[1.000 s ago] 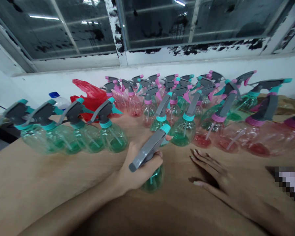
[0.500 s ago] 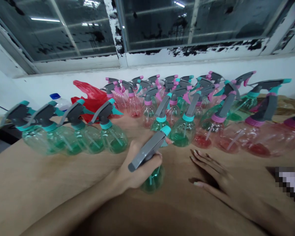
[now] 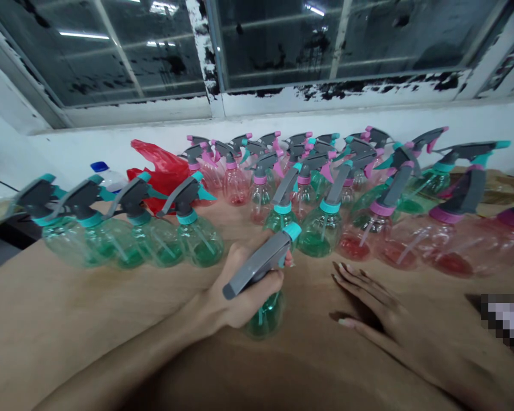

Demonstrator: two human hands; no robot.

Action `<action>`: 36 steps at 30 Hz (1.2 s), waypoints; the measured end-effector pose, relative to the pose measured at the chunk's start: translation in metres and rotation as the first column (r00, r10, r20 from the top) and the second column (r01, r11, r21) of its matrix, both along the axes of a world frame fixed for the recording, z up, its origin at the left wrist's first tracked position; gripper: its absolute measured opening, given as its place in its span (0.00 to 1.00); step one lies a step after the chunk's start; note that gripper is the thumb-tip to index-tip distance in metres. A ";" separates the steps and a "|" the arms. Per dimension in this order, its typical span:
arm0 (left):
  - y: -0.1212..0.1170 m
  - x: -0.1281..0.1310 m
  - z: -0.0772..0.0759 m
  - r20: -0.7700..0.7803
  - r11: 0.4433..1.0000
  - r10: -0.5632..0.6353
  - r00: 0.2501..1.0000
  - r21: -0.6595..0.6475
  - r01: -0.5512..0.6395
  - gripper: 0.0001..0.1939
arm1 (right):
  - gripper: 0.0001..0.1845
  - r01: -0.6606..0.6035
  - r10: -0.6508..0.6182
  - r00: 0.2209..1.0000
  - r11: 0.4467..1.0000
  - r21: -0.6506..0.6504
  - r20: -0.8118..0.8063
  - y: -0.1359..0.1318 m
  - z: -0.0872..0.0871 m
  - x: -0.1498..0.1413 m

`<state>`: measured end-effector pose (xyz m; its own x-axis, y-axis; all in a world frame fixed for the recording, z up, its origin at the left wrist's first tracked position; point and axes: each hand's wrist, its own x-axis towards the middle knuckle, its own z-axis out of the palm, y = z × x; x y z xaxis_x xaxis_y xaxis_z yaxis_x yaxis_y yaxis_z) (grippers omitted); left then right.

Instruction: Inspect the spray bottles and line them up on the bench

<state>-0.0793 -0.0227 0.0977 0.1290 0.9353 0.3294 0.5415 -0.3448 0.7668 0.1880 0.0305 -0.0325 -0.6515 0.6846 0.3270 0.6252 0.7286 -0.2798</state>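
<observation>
At left, four green spray bottles [image 3: 200, 245] are lined up on the wooden table [image 3: 154, 302]. At centre, a green trigger spray bottle [image 3: 263, 317] is gripped around its neck by the curled fingers of the left hand [image 3: 248, 285]. At right, the right hand [image 3: 381, 314] is laid on the table, fingers slightly spread, below pink-collared spray bottles [image 3: 355, 242].

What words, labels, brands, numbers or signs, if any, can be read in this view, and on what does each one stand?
None can be read.
Green transparent spray bottle in the left hand: no lettering visible.
Small blue-capped bottle at the back: too small and blurred to tell.
Crumpled red plastic bag: no print visible.
Pixelated pale patch at the right edge: unreadable.
</observation>
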 end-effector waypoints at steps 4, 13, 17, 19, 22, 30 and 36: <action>0.001 0.001 0.002 0.002 0.999 -0.040 0.999 0.023 0.040 0.05 | 0.36 -0.020 0.020 1.000 0.999 0.029 -0.012 0.001 -0.001 0.001; 0.000 0.004 -0.012 0.006 0.997 0.071 0.997 0.007 -0.071 0.14 | 0.36 -0.011 0.011 1.000 1.000 -0.009 -0.008 0.001 0.000 0.000; 0.001 0.006 -0.014 0.005 0.995 0.105 0.995 0.006 -0.105 0.15 | 0.36 -0.018 0.018 1.000 1.000 -0.011 0.006 0.000 -0.001 0.001; 0.001 0.006 -0.014 -0.002 0.992 0.125 0.992 0.006 -0.125 0.15 | 0.35 -0.015 0.015 1.000 1.000 -0.010 0.007 0.001 -0.001 0.001; 0.001 0.006 -0.014 -0.021 0.988 0.152 0.988 0.019 -0.152 0.15 | 0.36 -0.012 0.012 1.000 1.000 -0.020 0.021 0.001 -0.002 0.002; 0.001 0.009 -0.010 0.024 0.988 0.146 0.989 0.056 -0.147 0.14 | 0.33 -0.031 0.031 0.999 1.000 0.001 -0.009 -0.002 0.008 -0.003; -0.003 0.009 -0.008 0.044 0.992 0.105 0.994 0.061 -0.107 0.15 | 0.27 -0.097 0.093 0.995 0.986 -0.139 -0.035 -0.022 0.031 -0.027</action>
